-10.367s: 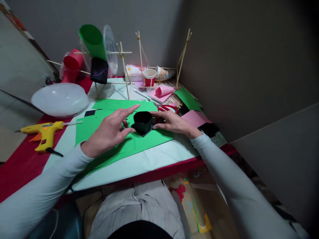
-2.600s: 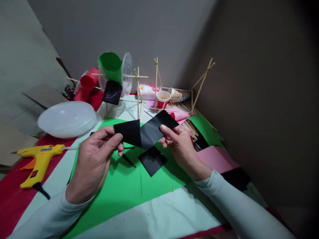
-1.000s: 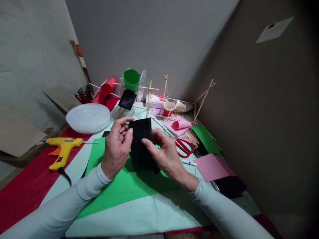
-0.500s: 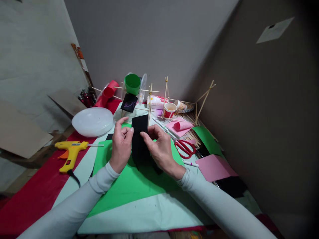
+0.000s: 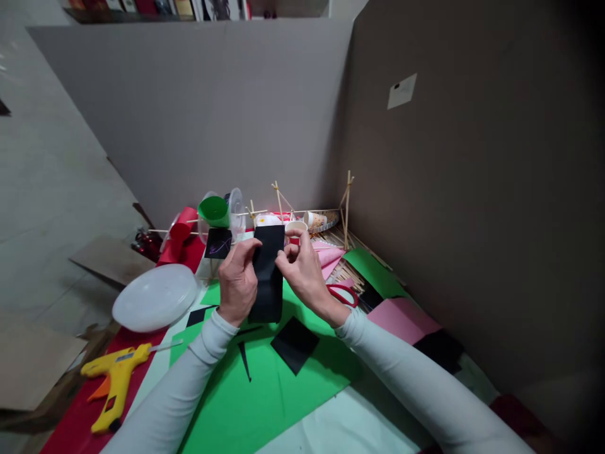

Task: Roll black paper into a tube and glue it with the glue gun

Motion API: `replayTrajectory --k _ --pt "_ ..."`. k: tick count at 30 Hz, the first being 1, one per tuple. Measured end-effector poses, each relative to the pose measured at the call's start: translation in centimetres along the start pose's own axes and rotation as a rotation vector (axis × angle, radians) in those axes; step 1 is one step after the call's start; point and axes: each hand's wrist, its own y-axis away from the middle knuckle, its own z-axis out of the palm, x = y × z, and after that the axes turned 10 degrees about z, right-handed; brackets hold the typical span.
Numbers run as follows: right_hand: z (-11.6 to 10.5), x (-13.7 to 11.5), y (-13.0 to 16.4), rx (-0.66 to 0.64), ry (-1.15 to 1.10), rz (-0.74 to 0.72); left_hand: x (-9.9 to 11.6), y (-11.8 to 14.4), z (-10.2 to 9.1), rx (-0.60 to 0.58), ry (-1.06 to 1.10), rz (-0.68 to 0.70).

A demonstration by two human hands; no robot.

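Both of my hands hold a folded strip of black paper (image 5: 268, 271) upright above the table. My left hand (image 5: 237, 280) grips its left edge and my right hand (image 5: 303, 272) pinches its top right edge. Below them a green paper sheet (image 5: 265, 384) lies flat, with a black square scrap (image 5: 294, 344) and a thin black sliver (image 5: 244, 360) on it.
A yellow glue gun (image 5: 115, 382) lies at the left on red cloth, beside a white plastic lid (image 5: 154, 296). Behind stand a stick frame with a green cup (image 5: 213, 211), a red cup (image 5: 181, 229), a paper cup (image 5: 295, 228). Red scissors (image 5: 343, 294) and pink paper (image 5: 401, 318) lie right.
The black paper has been folded from a spread strip into a narrow upright piece, and my hands have lifted it higher. The view has tilted up, showing more wall.
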Motion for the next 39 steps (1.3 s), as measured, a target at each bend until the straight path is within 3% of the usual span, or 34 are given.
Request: replayTrajectory --k 3,7,11,16,25,35,39 --pt "-0.9 0.4 -0.6 -0.019 -0.01 -0.001 0.0 -0.1 0.6 0.023 0.043 -0.067" --pt "-1.8 1.4 -1.3 -0.141 -0.064 -0.022 -1.3 -0.3 0.8 0.011 0.15 -0.221" --pt "-2.2 2.3 -2.2 -0.273 -0.138 -0.014 -2.9 -0.9 0.0 -0.099 0.319 -0.382" --pt "-2.4 2.8 -2.6 -0.347 -0.263 0.072 -3.4 -1.3 -1.2 -0.218 0.443 -0.482" --pt "-2.9 2.5 -2.8 -0.397 -0.42 0.21 -3.6 -1.7 -2.2 -0.218 0.519 -0.499" --pt "-2.8 2.6 -2.7 -0.251 -0.419 0.211 -2.9 -0.6 -0.5 -0.187 0.355 -0.426" --pt "-2.4 2.9 -2.6 -0.27 -0.354 0.2 -2.8 -0.7 -0.5 -0.137 0.306 -0.403"
